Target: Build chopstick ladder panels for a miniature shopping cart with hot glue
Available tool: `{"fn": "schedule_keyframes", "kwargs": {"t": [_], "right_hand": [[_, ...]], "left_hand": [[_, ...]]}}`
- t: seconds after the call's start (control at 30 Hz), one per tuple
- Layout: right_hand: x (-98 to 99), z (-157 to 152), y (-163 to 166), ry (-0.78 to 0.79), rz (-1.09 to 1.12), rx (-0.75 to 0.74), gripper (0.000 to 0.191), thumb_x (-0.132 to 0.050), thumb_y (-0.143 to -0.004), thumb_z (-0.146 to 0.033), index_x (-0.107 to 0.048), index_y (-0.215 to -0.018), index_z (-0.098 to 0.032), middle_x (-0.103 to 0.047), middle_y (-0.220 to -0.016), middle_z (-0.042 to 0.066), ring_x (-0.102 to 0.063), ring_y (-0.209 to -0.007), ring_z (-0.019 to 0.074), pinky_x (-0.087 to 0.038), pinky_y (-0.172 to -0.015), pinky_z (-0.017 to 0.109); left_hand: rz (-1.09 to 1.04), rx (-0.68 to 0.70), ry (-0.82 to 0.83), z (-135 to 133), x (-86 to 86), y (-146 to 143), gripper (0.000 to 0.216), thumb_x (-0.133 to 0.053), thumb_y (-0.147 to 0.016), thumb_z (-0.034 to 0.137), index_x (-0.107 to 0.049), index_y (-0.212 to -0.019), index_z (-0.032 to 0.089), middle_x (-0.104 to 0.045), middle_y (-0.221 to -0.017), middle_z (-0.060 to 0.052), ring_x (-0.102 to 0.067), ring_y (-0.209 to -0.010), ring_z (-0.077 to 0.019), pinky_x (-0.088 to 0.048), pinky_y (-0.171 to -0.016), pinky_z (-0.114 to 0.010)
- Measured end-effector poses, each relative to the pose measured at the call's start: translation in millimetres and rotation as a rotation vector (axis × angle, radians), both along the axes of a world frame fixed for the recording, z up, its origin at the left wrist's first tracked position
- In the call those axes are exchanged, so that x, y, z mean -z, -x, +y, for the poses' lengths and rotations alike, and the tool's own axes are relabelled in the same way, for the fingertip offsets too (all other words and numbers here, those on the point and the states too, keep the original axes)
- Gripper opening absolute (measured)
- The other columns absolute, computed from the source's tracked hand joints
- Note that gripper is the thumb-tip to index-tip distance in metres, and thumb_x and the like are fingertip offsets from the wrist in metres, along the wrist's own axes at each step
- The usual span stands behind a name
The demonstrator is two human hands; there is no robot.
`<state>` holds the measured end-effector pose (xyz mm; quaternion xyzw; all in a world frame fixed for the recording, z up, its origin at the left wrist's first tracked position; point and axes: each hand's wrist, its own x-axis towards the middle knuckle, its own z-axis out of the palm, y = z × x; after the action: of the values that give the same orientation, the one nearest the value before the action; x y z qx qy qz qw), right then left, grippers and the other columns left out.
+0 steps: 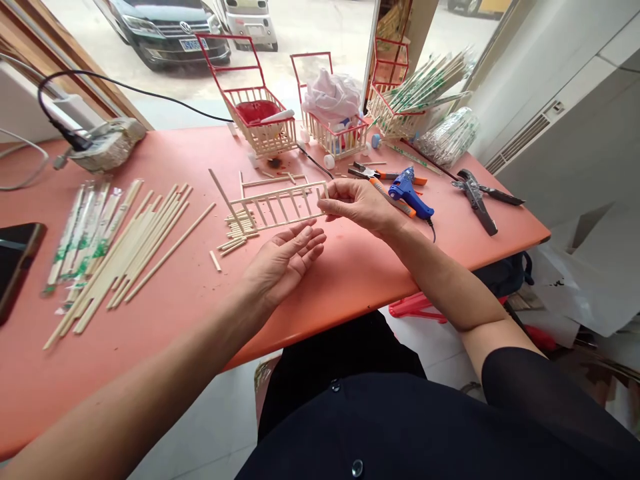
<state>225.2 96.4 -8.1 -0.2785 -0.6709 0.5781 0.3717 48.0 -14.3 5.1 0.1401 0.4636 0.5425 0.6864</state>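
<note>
A ladder-like frame of thin wooden sticks (pixel 284 206) is raised above the table, one longer stick jutting up at its left end. My right hand (pixel 357 203) pinches its right end between thumb and fingers. Just below the frame, my left hand (pixel 290 261) is palm up with fingers apart, holding nothing. Behind the held frame, another stick frame (pixel 267 181) lies partly hidden on the table. Short cut sticks (pixel 237 227) are piled beneath the frame's left end, and one short piece (pixel 215 261) lies apart.
Long chopsticks (pixel 145 247) and wrapped ones (pixel 83 233) lie left, near a phone (pixel 20 267) and a power strip (pixel 107 143). Miniature stick carts (pixel 260 137) stand at the back. A blue glue gun (pixel 413 193), pliers (pixel 367 171) and black-handled cutters (pixel 477 200) lie right.
</note>
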Motion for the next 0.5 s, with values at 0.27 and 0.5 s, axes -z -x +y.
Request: {"fn": "schedule_keyframes", "kwargs": {"t": [0.27,0.5], "right_hand": [[-5.5,-6.1,5.4,-0.037,0.115,-0.020,0.058,-0.105,-0.080,-0.060,-0.066,-0.087,-0.018,-0.066,-0.087,-0.002,-0.064,-0.081,0.0105,-0.065,-0.078,0.024],[-15.5,-8.1,17.0,-0.101,0.104,-0.020,0.059,-0.101,-0.083,-0.065,-0.066,-0.085,-0.018,-0.065,-0.089,-0.001,-0.060,-0.083,0.0121,-0.059,-0.074,0.023]], "left_hand": [[0.095,-0.028,-0.308,17.1,9.2,3.3,0.042,-0.117,-0.062,0.034,-0.083,-0.080,0.016,-0.080,-0.080,-0.001,-0.073,-0.074,-0.0103,-0.059,-0.072,-0.021],[0.253,-0.054,-0.443,12.4,-1.9,16.4,0.035,-0.111,-0.068,0.038,-0.087,-0.083,0.019,-0.083,-0.084,-0.004,-0.078,-0.080,-0.0158,-0.060,-0.074,-0.026]]}}
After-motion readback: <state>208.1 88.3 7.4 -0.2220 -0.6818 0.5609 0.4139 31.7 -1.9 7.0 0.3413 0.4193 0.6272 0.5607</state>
